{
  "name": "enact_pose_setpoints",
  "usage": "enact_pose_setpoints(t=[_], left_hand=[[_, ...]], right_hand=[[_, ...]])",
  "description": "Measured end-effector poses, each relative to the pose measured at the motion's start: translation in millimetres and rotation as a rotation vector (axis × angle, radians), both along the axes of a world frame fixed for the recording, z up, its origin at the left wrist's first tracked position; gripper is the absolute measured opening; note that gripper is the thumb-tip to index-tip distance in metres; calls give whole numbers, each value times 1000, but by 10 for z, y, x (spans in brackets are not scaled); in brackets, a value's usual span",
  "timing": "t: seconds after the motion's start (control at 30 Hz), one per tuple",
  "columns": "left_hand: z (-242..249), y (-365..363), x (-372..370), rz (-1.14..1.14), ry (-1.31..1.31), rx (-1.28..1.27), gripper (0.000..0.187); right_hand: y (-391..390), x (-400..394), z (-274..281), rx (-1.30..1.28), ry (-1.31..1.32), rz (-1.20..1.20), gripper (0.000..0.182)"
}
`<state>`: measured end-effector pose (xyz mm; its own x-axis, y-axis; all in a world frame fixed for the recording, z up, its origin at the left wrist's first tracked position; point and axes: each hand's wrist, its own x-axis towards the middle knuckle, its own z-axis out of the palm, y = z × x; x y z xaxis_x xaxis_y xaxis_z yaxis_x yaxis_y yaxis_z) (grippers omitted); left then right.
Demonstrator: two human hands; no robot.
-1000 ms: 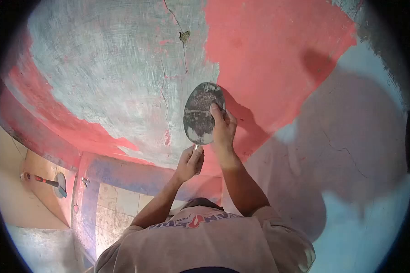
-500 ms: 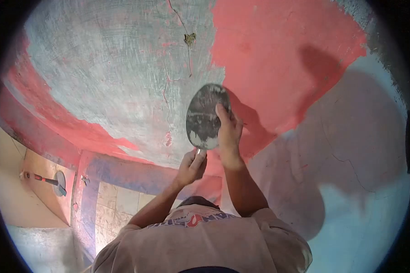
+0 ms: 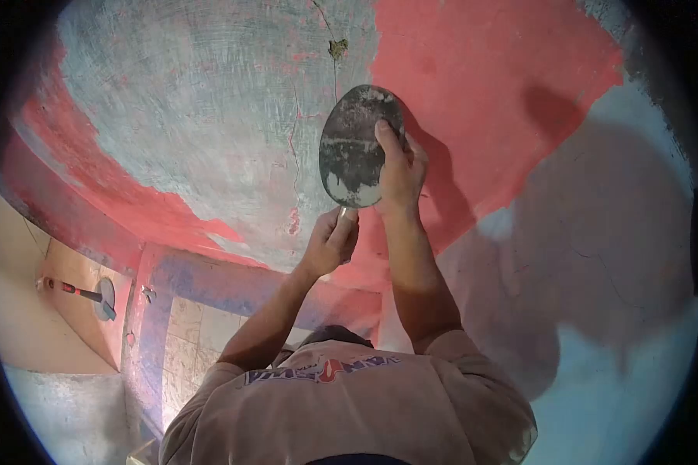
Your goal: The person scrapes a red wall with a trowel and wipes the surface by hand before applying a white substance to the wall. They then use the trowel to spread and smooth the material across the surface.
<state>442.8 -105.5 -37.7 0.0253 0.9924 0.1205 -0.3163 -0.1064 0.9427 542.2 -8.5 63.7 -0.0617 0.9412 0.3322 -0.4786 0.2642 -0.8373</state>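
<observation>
A dark oval plate [image 3: 357,159] with pale smears on its face stands upright before the wall, overlapping the seam between grey-green and pink. Its short light handle [image 3: 349,210] sticks out at the lower end. My left hand [image 3: 333,239] is closed round that handle. Along the plate's right edge, my right hand [image 3: 399,172] grips with the thumb on the near face; its other fingers are mostly hidden behind. The wall [image 3: 202,101] is streaked grey-green on the left, with a thin crack and a small broken hole [image 3: 338,49] above the plate.
Bright pink paint [image 3: 473,85] covers the wall's right part, beside a pale bluish surface [image 3: 612,372] with cracks and shadows. A tool with a red-and-black handle [image 3: 83,292] and grey rounded head lies at the left. Beige tiles [image 3: 186,333] show below a purplish band.
Both hands and the oval plate have moved upward along the wall, closer to the crack and hole. The grip looks unchanged. My view has shifted slightly.
</observation>
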Motion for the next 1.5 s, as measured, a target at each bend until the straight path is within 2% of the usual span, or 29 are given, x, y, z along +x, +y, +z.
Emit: enact_pose_setpoints(t=[0.1, 0.13, 0.23, 0.37, 0.4, 0.43, 0.57, 0.63, 0.7, 0.73, 0.83, 0.93, 0.97, 1.03, 1.1, 1.13, 1.23, 1.3, 1.37, 1.5], left_hand=[[-32, -77, 90, 69, -12, -34, 41], [-285, -92, 88, 74, 5, -23, 41], [-405, -209, 79, 39, -19, -72, 39], [12, -66, 2, 122, 143, 50, 38], [175, -92, -2, 38, 10, -14, 39], [156, -98, -5, 40, 9, -12, 39], [-167, -227, 48, 98, 66, -50, 40], [-223, -263, 39, 49, -21, -118, 41], [-61, -160, 12, 104, 97, -37, 41], [11, -129, 4, 132, 152, -2, 41], [189, -115, -11, 71, 66, -50, 40], [-255, -213, -36, 65, 25, -82, 38], [-261, -239, -20, 62, 2, -87, 37], [-229, -218, -42, 48, 17, -48, 36], [-19, -145, -47, 78, 33, -6, 36], [94, -116, -88, 42, 42, -7, 37], [161, -111, -90, 36, 13, -39, 39], [-150, -151, -71, 92, 82, -34, 41], [-478, -238, -13, 74, 54, -146, 42], [-398, -255, 42, 35, 89, -99, 41]], right_hand=[[-49, 4, -119, -57, 23, -14, 20], [-81, -11, -263, -66, 3, -49, 20], [-56, -32, -460, -81, 39, -33, 21], [16, -14, -68, 4, 13, -18, 22], [14, -35, 39, -9, 33, -11, 22], [7, -49, 94, -18, 56, -3, 22], [-100, -112, -307, -49, 1, -103, 19], [-96, -105, -367, -92, 86, -5, 18], [-129, -87, -109, -98, 127, 11, 18], [-78, -69, -20, -59, 63, -18, 20], [-11, -74, 3, -25, 26, -18, 23], [-34, -174, -391, -36, 26, -60, 22], [-68, -194, -397, -42, 49, -57, 22], [-58, -163, -363, -63, 23, -26, 23], [-93, -103, -31, -50, -27, -20, 22], [-59, -141, 50, -75, 75, 9, 22], [-37, -160, 73, 6, 90, -19, 22], [-24, -140, -303, -65, 63, -25, 22], [-62, -119, -600, -102, 42, -78, 23], [-120, -5, -543, -173, 136, -3, 22]])
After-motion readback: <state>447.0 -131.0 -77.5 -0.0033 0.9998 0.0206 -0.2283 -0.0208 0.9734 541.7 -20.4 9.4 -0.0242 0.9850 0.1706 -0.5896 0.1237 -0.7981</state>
